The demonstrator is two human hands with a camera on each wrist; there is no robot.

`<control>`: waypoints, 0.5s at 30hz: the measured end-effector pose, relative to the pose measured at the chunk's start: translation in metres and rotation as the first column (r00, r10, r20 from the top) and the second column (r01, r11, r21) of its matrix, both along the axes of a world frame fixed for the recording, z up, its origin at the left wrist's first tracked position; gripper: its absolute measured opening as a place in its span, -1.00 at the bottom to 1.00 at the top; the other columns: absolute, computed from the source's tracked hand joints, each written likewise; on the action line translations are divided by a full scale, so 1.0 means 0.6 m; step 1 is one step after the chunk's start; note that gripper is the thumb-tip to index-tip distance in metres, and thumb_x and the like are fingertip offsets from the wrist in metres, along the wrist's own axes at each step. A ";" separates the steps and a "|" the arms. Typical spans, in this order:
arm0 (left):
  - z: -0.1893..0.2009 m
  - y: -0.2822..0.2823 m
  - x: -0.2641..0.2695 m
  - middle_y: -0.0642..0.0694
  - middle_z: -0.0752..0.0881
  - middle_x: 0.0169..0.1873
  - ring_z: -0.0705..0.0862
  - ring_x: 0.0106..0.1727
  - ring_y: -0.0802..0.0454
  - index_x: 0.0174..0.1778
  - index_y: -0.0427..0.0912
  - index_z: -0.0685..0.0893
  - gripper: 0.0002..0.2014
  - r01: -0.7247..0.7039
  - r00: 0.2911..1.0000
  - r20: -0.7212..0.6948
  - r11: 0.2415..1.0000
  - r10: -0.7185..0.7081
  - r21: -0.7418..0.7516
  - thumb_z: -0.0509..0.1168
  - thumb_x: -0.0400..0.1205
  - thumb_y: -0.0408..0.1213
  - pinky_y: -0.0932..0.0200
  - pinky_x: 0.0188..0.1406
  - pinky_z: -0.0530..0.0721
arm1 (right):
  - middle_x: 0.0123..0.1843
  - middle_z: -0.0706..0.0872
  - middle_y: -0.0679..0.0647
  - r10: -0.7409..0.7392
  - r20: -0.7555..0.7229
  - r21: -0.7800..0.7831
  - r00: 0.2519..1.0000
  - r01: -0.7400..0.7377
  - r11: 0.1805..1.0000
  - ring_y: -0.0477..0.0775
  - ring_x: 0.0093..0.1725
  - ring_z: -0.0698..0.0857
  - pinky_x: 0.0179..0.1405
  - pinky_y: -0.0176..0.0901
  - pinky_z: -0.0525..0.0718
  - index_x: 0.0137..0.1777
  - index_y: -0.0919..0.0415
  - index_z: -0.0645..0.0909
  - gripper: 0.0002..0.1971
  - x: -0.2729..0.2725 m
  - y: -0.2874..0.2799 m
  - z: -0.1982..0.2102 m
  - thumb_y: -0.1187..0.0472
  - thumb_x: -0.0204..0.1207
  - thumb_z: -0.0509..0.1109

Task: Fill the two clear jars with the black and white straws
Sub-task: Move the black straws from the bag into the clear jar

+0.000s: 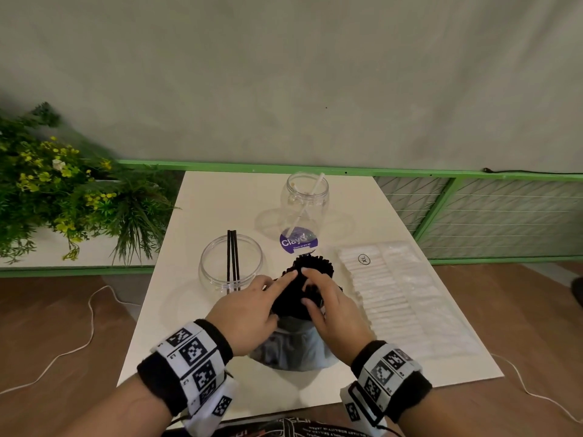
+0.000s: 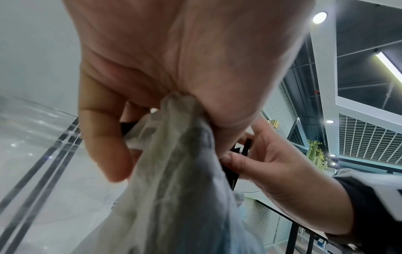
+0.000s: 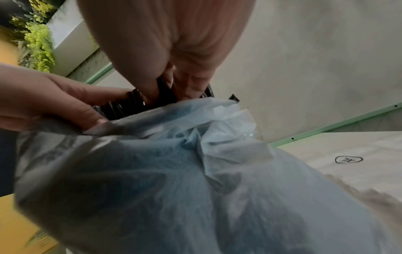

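Note:
A bundle of black straws stands in a crumpled plastic bag at the table's middle front. My left hand grips the bag and bundle from the left, index finger laid across the top. My right hand has its fingers curled into the bundle and pinches black straws. The near clear jar, left of the bundle, holds a few black straws. The far clear jar holds one white straw. A flat pack of white straws lies to the right.
A purple round label lies in front of the far jar. Green plants fill a planter to the left of the white table. A green rail and mesh fence run behind. White cables trail on the wooden floor.

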State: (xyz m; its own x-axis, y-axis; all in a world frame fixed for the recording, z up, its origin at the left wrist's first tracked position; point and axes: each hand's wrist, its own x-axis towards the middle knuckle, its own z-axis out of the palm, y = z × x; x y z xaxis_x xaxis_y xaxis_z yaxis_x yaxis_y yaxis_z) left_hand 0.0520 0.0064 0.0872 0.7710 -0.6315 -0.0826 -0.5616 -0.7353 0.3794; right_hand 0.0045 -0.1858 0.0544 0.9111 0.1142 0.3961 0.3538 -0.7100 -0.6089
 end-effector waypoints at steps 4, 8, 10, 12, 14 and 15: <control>-0.002 -0.003 -0.001 0.00 0.41 0.37 0.67 0.05 -0.09 0.61 0.27 -0.25 -0.25 -0.033 0.999 0.008 0.999 0.033 0.020 0.12 0.65 -0.06 -0.05 -0.02 0.67 | 0.09 0.65 0.06 0.008 0.222 -0.170 0.975 0.031 0.985 0.06 -0.01 0.63 -0.01 -0.15 0.59 0.19 0.18 0.58 -0.79 0.012 -0.009 -0.012 0.28 0.59 0.25; -0.001 0.001 -0.004 -0.01 0.44 0.35 0.67 0.00 -0.06 0.62 0.24 -0.27 -0.26 -0.048 0.999 0.007 0.999 0.048 0.020 0.10 0.67 -0.06 -0.04 -0.06 0.67 | 0.17 0.63 0.08 0.005 0.088 -0.206 0.996 0.013 0.978 0.07 0.10 0.61 0.11 -0.28 0.53 0.27 0.12 0.51 -0.71 0.007 -0.025 -0.021 0.20 0.56 0.25; -0.001 0.001 -0.004 -0.01 0.46 0.33 0.68 -0.02 -0.07 0.61 0.25 -0.27 -0.26 -0.053 0.999 0.004 0.998 0.053 0.024 0.10 0.67 -0.06 -0.04 -0.08 0.68 | 0.18 0.63 0.10 0.034 -0.048 -0.226 0.998 -0.044 0.973 0.08 0.10 0.62 0.06 -0.30 0.49 0.34 -0.01 0.38 -0.62 0.003 -0.030 -0.018 0.25 0.54 0.28; -0.002 0.002 -0.002 -0.01 0.47 0.31 0.68 -0.04 -0.06 0.61 0.27 -0.28 -0.26 -0.058 0.998 0.001 0.998 0.058 0.023 0.10 0.67 -0.07 -0.05 -0.09 0.68 | 0.19 0.62 0.10 0.033 -0.081 -0.205 0.996 -0.049 0.977 0.00 0.07 0.60 0.01 -0.40 0.46 0.36 -0.08 0.29 -0.53 0.003 -0.033 -0.013 0.32 0.55 0.31; -0.004 0.003 -0.001 -0.01 0.47 0.30 0.68 -0.04 -0.06 0.60 0.28 -0.28 -0.26 -0.061 0.998 -0.003 0.998 0.061 0.012 0.10 0.67 -0.08 -0.06 -0.09 0.69 | 0.21 0.62 0.10 -0.030 0.004 -0.140 1.000 0.030 0.990 -0.10 0.05 0.55 0.01 -0.52 0.41 0.37 -0.06 0.29 -0.51 0.006 -0.038 -0.005 0.35 0.55 0.32; -0.004 0.004 -0.001 0.00 0.48 0.30 0.68 -0.04 -0.05 0.60 0.29 -0.28 -0.26 -0.063 0.998 -0.005 0.998 0.063 0.008 0.10 0.67 -0.08 -0.07 -0.09 0.69 | 0.22 0.62 0.09 -0.064 0.052 -0.106 0.997 0.070 0.992 -0.11 0.06 0.55 0.03 -0.55 0.42 0.37 -0.03 0.31 -0.51 0.008 -0.041 -0.002 0.36 0.54 0.34</control>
